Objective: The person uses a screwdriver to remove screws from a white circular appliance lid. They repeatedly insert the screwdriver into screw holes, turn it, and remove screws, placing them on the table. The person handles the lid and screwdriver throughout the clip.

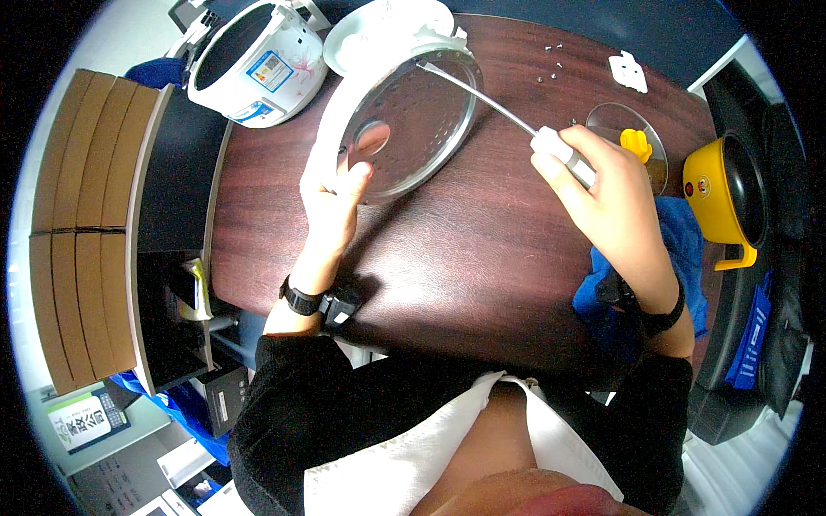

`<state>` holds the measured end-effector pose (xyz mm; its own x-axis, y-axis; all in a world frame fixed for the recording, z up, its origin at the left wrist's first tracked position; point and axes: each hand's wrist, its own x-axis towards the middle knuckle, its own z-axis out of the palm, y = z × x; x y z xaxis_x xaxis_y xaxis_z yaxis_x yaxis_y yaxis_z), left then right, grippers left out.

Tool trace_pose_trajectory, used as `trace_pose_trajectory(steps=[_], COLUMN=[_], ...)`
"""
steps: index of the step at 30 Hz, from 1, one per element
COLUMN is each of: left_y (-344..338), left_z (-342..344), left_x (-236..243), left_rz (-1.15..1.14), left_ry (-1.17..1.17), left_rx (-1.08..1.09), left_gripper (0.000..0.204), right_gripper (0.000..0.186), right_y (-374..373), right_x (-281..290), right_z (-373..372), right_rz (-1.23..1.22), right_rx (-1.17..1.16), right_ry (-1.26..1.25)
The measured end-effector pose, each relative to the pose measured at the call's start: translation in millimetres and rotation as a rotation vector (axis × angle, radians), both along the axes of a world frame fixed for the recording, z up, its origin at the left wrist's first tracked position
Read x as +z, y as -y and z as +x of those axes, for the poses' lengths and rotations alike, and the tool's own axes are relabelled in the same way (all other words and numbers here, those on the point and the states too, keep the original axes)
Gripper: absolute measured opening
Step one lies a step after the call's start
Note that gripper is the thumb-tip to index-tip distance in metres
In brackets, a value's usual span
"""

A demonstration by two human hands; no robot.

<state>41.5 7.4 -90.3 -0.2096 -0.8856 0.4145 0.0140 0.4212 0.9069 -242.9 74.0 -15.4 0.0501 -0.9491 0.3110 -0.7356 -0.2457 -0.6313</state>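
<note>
Person is steadying the rice-cooker lid (391, 112) on the dark table (482, 258), left hand (331, 202) fingers curled round its rim. Right hand (602, 189), fist closed on the screwdriver (516, 120), is working the tip at the hinge edge; next likely calls for keeping the tip seated.

- Two hands: left hand (331, 199), right hand (607, 193).
- One screwdriver (508, 116), centre top.
- One metal lid (413, 125).
- One white cooker (254, 60), upper left.
- One yellow pot (727, 202), right edge.
- One glass lid (628, 142), yellow knob.
- Several loose screws (551, 64), too small to count exactly.
</note>
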Motion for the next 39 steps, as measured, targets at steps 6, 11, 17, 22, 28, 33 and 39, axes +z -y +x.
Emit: trace_pose_trajectory(steps=[6,11,17,22,28,33,39], left_y=[-1,2,4,2,3,3,-4], left_z=[6,-1,6,5,9,14,6], left_x=[-4,1,-6,-7,-11,-17,-5], left_rz=[0.06,0.003,0.021,0.055,0.062,0.003,0.022], left_ry=[-0.014,-0.096,-0.045,-0.12,-0.075,0.007,0.086], left_rx=[0.08,0.075,0.125,0.161,0.164,0.16,0.108], left_gripper=[0.043,0.04,0.045,0.038,0.033,0.043,0.012], right_gripper=[0.023,0.023,0.031,0.042,0.046,0.045,0.045], right_y=[-1,-3,-5,-8,-7,-6,-5], right_x=[1,4,8,11,6,6,2], right_z=[1,2,-4,4,3,4,1], right_rz=[-0.105,-0.025,0.416,0.698,0.779,0.801,0.8], right_rx=[-0.01,0.004,0.189,0.25,0.315,0.334,0.346], right_ry=[-0.03,0.006,0.242,0.655,0.749,0.775,0.767])
